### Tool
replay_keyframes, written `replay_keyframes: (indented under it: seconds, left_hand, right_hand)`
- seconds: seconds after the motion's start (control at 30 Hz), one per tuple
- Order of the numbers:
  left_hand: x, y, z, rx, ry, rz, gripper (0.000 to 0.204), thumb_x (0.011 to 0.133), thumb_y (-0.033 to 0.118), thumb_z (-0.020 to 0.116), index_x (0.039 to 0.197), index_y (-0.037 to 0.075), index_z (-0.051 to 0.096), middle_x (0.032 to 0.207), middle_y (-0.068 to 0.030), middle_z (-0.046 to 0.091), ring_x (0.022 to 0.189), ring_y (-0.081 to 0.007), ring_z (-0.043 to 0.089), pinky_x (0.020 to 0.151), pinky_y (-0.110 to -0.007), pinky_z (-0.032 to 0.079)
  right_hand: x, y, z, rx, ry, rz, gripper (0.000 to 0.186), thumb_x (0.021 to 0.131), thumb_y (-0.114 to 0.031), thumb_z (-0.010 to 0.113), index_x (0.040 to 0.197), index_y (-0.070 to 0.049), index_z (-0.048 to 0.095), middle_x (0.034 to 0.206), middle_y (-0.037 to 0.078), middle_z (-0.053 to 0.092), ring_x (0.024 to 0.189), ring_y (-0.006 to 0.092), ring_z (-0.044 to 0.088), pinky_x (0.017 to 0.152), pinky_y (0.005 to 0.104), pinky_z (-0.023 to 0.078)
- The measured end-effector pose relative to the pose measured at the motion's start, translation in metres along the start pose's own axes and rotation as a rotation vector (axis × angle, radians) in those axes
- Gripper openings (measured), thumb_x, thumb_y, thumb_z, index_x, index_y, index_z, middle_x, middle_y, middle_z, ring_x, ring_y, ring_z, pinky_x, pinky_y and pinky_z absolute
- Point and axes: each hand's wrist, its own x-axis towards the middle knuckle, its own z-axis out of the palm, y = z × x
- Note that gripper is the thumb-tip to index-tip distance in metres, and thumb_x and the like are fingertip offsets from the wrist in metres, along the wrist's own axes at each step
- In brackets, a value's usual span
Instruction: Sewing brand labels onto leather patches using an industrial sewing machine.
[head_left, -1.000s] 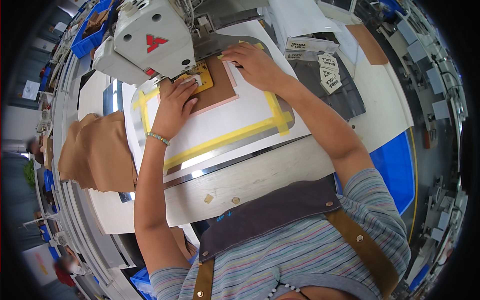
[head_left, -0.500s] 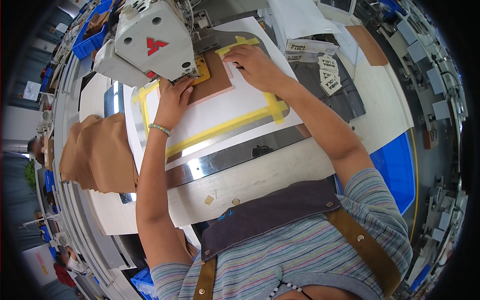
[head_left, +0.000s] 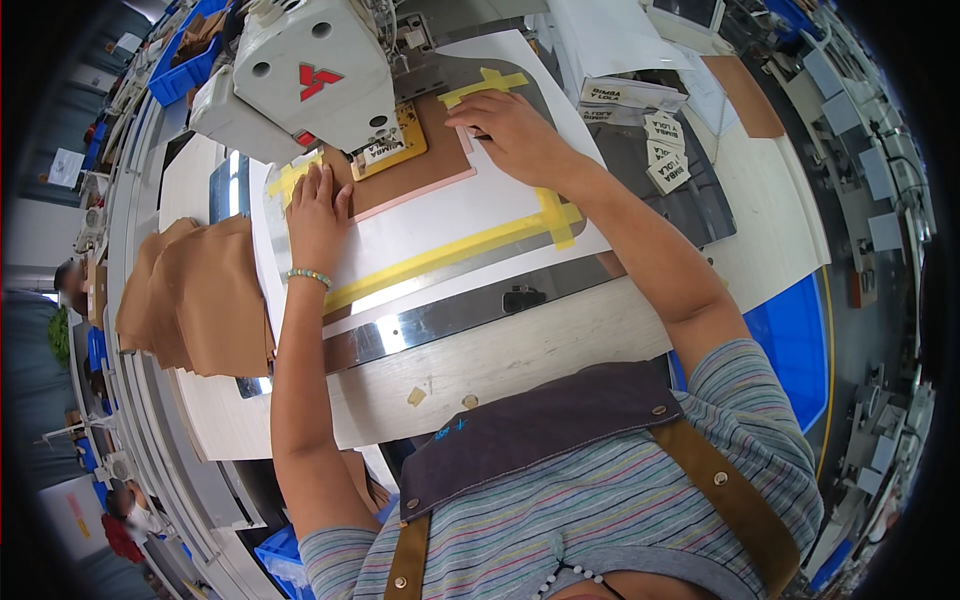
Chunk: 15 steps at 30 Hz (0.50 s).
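Note:
My left hand (head_left: 317, 215) lies flat, fingers apart, on the left part of a white sewing template (head_left: 440, 225) edged with yellow tape. My right hand (head_left: 510, 130) presses flat on the template's far right side, next to a brown fabric piece (head_left: 415, 170) framed in pink. A yellow plate with a small white label (head_left: 390, 148) sits on that fabric, just under the head of the white sewing machine (head_left: 310, 70). The template rests on a shiny metal plate (head_left: 440, 310) on the pale worktable (head_left: 520, 360).
A stack of brown fabric pieces (head_left: 195, 300) lies left of the template. Several white printed labels (head_left: 665, 150) sit on a dark sheet at the right. Blue bins (head_left: 790, 330) stand at right and far left. Other people are at the left edge.
The template has slid away from me under the machine head. My left hand moved left and back, from the yellow plate to the template's left edge. My right hand stayed on the far side.

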Motion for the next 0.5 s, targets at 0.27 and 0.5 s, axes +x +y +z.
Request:
replay_keyframes:
  seconds: [0.27,0.5]
  left_hand:
    - [0.001,0.034,-0.021,-0.085,0.023,-0.033,0.038,0.101,0.022,0.066,0.135,0.006,0.070,0.140,-0.0207,0.064,0.126,-0.0387,0.059,0.102,-0.050,0.049]
    - [0.006,0.075,-0.047,-0.588,-0.168,-0.371,0.049,0.095,0.022,0.073,0.136,-0.004,0.063,0.100,-0.0227,0.074,0.082,-0.0365,0.073,0.075,-0.043,0.056]
  right_hand:
    - [0.008,-0.004,-0.010,0.061,-0.014,0.029,0.029,0.097,-0.004,0.060,0.123,-0.007,0.073,0.131,0.007,0.070,0.133,0.0284,0.057,0.113,0.0456,0.043]
    - [0.012,-0.019,-0.026,0.021,-0.235,-0.057,0.031,0.097,-0.001,0.059,0.125,-0.007,0.071,0.134,0.012,0.069,0.140,0.0309,0.053,0.118,0.0456,0.041]
